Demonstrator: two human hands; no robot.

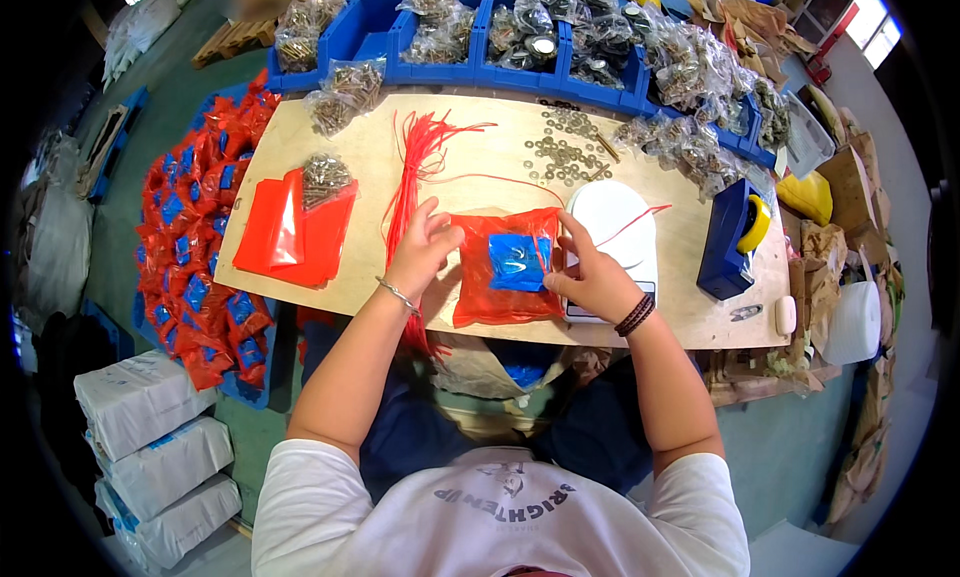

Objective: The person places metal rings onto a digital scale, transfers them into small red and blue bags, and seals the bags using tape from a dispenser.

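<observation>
A filled red plastic bag [480, 295] with a blue label [517, 261] lies flat near the table's front edge. My right hand [597, 280] grips its right side, the thumb on the front by the label and the index finger up at the top corner. At the bag's upper left corner is my left hand [422, 252], thumb and fingers apart and holding nothing. A bundle of red ties [408, 177] runs behind and below my left hand. One loose tie curves towards the bag's top. Just right of the bag, a white scale [625, 217] is partly covered by my right hand.
Flat red bags [268, 232] lie at left under a small bag of screws [325, 180]. Washers [570, 152] are spread at the back, before blue bins [430, 72] of bagged hardware. A tape dispenser [728, 242] stands at right. Filled red bags [195, 237] heap beyond the left edge.
</observation>
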